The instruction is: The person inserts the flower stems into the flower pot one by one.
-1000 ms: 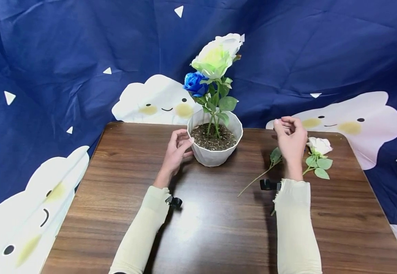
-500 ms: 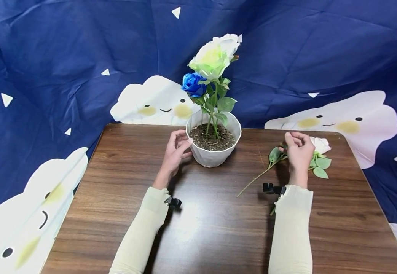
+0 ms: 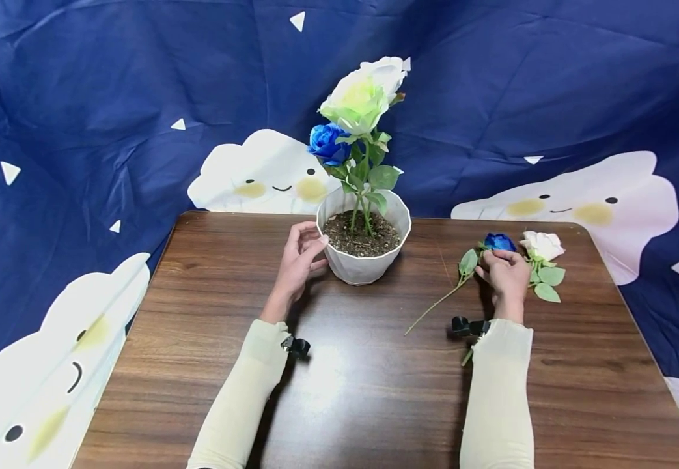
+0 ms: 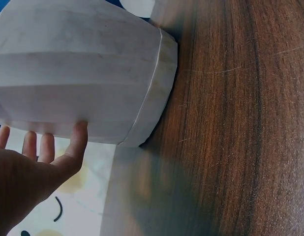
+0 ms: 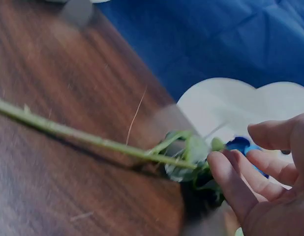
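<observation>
My left hand [image 3: 297, 260] is at the left side of a white faceted flowerpot [image 3: 361, 270], its fingers extended and its thumb near the rim. In the left wrist view, fingertips touch the pot's wall. The pot holds soil [image 3: 365, 244], a blue rose [image 3: 329, 144] and pale green-white blooms [image 3: 358, 98] standing upright. My right hand [image 3: 508, 279] reaches over a second blue rose [image 3: 499, 242] lying on the table, its fingers beside the bloom's base. In the right wrist view, these fingers are loosely bent and spread near the leaves; no stem shows between them.
A white rose [image 3: 543, 245] with green leaves lies right of the right hand, its stem partly under that arm. The brown wooden table [image 3: 362, 384] ends at a blue curtain [image 3: 152, 71] printed with clouds. A thin fibre [image 5: 136, 115] lies near the rose's stem.
My right hand has come down and slightly right to the lying blue rose, whose bloom now shows past the fingers. The left hand stays against the pot. The view shifts slightly.
</observation>
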The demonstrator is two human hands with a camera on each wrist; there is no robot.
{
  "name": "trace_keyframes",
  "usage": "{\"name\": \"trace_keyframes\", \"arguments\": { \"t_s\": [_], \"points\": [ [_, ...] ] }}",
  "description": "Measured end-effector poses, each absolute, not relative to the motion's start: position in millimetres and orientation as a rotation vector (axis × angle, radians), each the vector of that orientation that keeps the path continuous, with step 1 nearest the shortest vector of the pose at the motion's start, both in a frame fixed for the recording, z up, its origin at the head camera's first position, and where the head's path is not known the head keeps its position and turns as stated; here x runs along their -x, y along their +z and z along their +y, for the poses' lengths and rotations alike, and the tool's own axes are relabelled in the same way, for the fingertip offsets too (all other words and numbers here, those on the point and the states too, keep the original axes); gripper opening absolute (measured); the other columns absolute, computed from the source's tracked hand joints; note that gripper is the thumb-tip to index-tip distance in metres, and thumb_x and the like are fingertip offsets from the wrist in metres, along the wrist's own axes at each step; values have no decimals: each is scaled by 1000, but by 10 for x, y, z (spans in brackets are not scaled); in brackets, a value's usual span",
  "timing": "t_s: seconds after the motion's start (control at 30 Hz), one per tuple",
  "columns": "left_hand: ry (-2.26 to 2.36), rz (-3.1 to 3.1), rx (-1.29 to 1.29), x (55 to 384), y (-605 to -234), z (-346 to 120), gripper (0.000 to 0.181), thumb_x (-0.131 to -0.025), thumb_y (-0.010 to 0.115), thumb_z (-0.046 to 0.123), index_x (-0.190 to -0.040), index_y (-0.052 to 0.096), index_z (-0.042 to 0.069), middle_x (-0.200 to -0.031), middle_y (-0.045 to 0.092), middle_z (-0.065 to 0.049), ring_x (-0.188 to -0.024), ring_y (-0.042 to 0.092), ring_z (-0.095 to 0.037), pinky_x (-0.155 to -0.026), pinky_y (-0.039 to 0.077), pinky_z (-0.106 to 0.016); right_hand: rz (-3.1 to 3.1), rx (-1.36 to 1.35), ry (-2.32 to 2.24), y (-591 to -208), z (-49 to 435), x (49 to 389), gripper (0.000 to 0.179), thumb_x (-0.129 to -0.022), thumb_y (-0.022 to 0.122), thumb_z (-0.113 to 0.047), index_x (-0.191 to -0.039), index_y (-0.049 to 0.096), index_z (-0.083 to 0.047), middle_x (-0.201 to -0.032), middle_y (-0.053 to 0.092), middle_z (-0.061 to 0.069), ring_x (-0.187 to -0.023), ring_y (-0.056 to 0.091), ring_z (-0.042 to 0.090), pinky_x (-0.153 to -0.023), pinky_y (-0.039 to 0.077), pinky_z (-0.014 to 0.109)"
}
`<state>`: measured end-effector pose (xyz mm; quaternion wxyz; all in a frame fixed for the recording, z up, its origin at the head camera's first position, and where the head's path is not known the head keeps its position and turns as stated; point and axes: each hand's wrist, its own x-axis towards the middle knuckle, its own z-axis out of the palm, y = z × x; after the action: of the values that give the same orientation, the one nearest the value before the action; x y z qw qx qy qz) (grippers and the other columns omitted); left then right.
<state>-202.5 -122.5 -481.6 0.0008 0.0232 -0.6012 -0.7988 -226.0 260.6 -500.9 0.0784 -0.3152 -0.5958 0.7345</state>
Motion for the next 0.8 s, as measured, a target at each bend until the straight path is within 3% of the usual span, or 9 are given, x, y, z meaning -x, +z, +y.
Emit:
{"name": "trace_keyframes", "arguments": {
  "t_s": [0.13, 0.4, 0.8],
  "points": [
    [-2514, -1876, -67, 2027, -4824, -1224, 42, -96, 63, 7, -134, 45, 6, -126, 49, -13, -102, 57, -17, -97, 47, -69, -1809, 992, 2202, -5081, 2655, 2262, 21, -92, 66, 6, -107, 53, -1, -77, 65, -3, -68, 66, 5, -60, 60, 21],
    [-2509, -1878, -77, 2027, -4825, -1213, 42, -96, 63, 7, -133, 46, 7, -124, 49, -10, -103, 56, -17, -96, 48, -68, -1979, 1023, 2102, -5113, 2673, 2257, 27, -88, 70, 9, -109, 55, -1, -78, 61, -3, -64, 65, 5, -62, 60, 20],
    [-2513, -1874, -74, 2033, -4834, -1210, 42, -96, 63, 7, -133, 45, 6, -125, 49, -11, -103, 56, -17, -97, 47, -70, -2153, 1079, 1912, -5216, 2734, 2284, 43, -82, 81, 0, -111, 51, -10, -70, 62, -14, -62, 62, 2, -54, 59, 22]
  ]
}}
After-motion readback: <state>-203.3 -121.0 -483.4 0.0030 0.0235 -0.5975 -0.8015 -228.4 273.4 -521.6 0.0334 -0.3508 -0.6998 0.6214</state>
